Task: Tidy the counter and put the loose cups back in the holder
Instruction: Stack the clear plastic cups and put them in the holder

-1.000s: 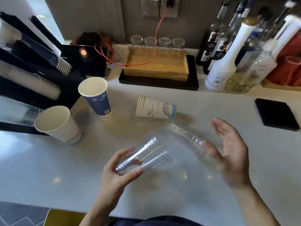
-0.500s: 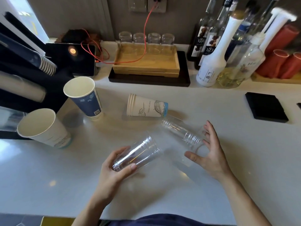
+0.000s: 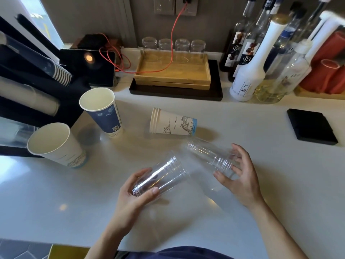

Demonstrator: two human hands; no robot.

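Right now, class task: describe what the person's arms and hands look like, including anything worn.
Both forearms are bare, with no sleeves showing. The left hand and right hand wear no gloves, rings or watch. Fingernails look short and unpainted.

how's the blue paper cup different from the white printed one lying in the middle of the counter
The blue paper cup stands upright with its mouth open upward; the white printed cup lies on its side, mouth facing left. The blue paper cup is a single cup, while the white printed cup shows several stacked rims. The blue paper cup sits nearer the holder. Both are paper, and neither hand touches them.
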